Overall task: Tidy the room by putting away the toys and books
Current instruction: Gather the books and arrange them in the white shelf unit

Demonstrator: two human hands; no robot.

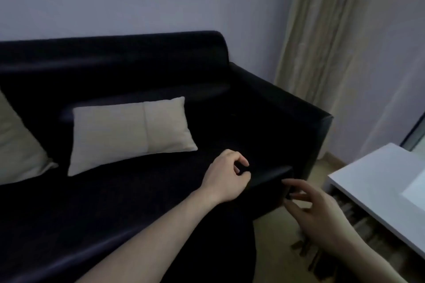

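L hand [226,176] over sofa [138,202] seat nr right armrest, fingers curled, pinching something small & dark, can't tell what; R hand [315,211] spread, off seat's front-right corner; cushion [128,132] mid-seat

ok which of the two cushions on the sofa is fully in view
The middle cushion, lying on the seat against the backrest; the other cushion is cut off by the left edge.

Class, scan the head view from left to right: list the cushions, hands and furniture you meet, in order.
Edge cushion → middle cushion → left hand → right hand → white table. The dark sofa spans most of the view, so it is left out.
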